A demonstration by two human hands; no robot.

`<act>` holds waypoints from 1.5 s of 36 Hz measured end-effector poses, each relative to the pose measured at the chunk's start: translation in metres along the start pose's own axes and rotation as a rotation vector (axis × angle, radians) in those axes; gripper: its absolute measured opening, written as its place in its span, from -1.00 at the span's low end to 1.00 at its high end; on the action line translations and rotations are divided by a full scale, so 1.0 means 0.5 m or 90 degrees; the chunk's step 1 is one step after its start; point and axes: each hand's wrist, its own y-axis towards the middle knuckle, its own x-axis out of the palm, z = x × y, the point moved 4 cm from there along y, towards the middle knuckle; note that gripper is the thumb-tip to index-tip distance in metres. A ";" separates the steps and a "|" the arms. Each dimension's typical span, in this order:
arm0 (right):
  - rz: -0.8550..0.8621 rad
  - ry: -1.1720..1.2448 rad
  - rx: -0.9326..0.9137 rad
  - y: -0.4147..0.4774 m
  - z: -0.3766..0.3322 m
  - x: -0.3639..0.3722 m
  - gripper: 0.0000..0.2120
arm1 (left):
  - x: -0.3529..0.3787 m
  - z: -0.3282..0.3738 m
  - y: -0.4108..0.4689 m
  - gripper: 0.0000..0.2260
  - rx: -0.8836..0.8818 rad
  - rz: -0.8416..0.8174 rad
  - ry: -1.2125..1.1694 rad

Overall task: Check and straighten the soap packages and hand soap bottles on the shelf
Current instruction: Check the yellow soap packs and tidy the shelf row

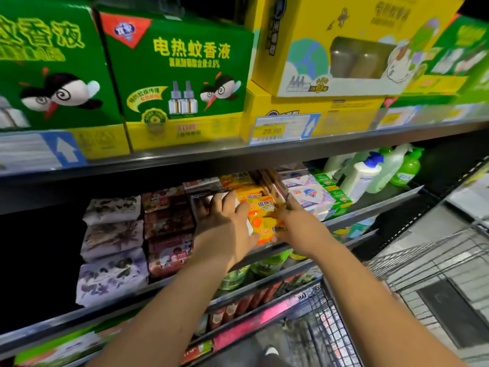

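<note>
Step in hand: squaring up the yellow soap packs (260,207), which lie in a row on the middle shelf (375,205).
Left hand (225,221): flat against the left side of the yellow packs, fingers straight, gripping nothing.
Right hand (293,221): pressed to the right side of the yellow packs, fingers extended, not wrapped round any pack.
White soap packs (312,194): just right of the yellow packs.
Hand soap bottles (370,173): well to the right of the yellow packs, untouched.
Next move, as judged: even inward pressure from both palms to align the row, then work rightward.

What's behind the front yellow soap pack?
More yellow soap packs line up behind the front pack. The row's far end is lost in shadow.
</note>
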 end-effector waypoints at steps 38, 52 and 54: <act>-0.094 1.076 -0.075 -0.028 0.019 -0.072 -0.30 | -0.061 0.005 0.013 -0.73 0.013 0.025 -0.467; 0.051 1.121 0.078 -0.093 -0.011 -0.077 -0.87 | -0.094 0.043 -0.030 -0.34 0.116 -0.049 -0.737; 0.023 1.135 0.105 -0.105 -0.015 -0.073 -0.88 | -0.095 0.037 -0.035 -0.33 0.235 -0.017 -0.535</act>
